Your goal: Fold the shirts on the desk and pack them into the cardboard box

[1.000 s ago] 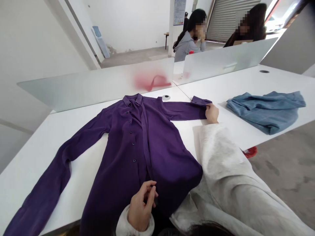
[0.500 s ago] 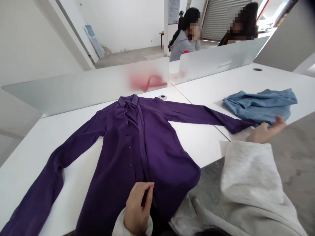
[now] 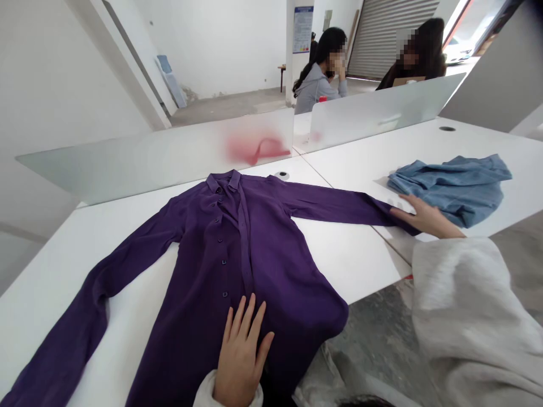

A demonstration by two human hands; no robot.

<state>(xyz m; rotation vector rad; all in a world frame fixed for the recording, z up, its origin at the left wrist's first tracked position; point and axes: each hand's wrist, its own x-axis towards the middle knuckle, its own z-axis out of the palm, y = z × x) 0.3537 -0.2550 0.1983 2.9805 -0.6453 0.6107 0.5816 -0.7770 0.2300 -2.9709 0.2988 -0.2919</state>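
Observation:
A purple long-sleeved shirt (image 3: 280,254) lies front up on the white table, collar toward the divider and its lower hem at the near edge. Its sleeves reach out to both sides, and the button front is unfastened. My left hand (image 3: 242,350) rests on the lower front, fingers straight and a little spread. At the end of the sleeve on the right, my right hand (image 3: 424,217) lies over the cuff, fingers extended and thumb side partly hidden. Just beyond it sits a crumpled blue cloth garment (image 3: 458,183).
Frosted divider panels (image 3: 169,152) stand along the back of the white table (image 3: 339,249). A red shape shows blurred through one panel. Two people sit behind the dividers. Round cable holes (image 3: 447,129) pierce the tabletop. The shirt's hem overhangs the near edge.
My right hand has moved left from beside the blue garment onto the purple cuff, and that sleeve end has shifted. My left hand has gone from curled fingers to lying flat on the shirt.

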